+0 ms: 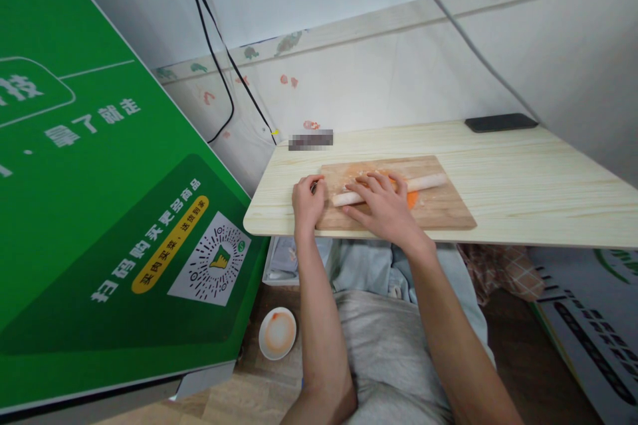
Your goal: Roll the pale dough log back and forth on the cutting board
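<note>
Wooden board (443, 214), one; rolling pin (426, 182), one.
Your right hand (383, 206) lies spread-fingered over it; your left hand (308, 203) curls by the board, grip unclear.

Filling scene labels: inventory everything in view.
table: 1, pale, centre
board: 1, brown, on table
rod: 1, whitish, on board
patch: 1, orange, by rod
slab: 1, black, table's back right
blurred item: 1, grey, table's back left
wall: 1, white, behind table
cables: 3, two black, one grey, upper
panels: 2, green left, whitish right
dish: 1, white, lower left
box: 1, white, under table
cloth: 1, brown, under table
garments: 2, grey, blue, bottom
left grip: 1, bare, board's left edge
right grip: 1, bare, on rod
</note>
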Tool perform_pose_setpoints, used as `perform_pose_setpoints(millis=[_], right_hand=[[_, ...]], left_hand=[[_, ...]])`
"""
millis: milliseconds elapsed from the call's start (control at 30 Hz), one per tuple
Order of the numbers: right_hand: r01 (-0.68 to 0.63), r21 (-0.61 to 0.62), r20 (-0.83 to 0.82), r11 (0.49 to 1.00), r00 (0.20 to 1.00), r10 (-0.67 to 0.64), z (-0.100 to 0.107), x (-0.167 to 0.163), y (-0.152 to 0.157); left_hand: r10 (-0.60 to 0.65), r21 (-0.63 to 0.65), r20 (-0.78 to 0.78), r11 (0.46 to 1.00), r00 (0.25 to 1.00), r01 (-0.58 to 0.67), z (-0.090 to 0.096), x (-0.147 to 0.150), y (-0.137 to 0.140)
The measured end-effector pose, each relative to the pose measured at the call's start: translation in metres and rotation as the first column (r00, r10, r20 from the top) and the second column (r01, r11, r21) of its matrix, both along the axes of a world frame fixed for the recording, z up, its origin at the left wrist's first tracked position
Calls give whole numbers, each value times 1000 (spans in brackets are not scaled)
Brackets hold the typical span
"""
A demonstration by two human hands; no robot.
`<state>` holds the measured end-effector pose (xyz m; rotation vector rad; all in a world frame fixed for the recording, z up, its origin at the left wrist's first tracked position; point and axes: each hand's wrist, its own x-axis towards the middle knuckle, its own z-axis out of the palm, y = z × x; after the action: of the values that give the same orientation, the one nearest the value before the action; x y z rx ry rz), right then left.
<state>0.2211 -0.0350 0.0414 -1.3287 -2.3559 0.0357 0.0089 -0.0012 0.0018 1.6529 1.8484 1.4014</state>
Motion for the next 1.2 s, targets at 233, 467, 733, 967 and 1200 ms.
perform_pose_setpoints(millis=[233,467,733,967,1200], right_hand=[[18,8,3,1000,1000,-18,-1,-2,0],[12,29,-3,1000,1000,-11,0,-2,-1],[-8,-37,11,999,1000,8,8,1,-7],[4,-58,20,998,1000,-3,11,0,-7],[8,-40,11,999,1000,-7,10,-2,-6]], left_hand=[[-1,-1,-2,1000,1000,1,0,0,0],[-4,2,3,1000,1000,4,-1,-1,0],[-8,7,7,1000,1000,7,-2,-1,0],[-3,4,-3,1000,1000,3,-1,-1,0],[-3,5,-4,1000,1000,3,-1,-1,0]])
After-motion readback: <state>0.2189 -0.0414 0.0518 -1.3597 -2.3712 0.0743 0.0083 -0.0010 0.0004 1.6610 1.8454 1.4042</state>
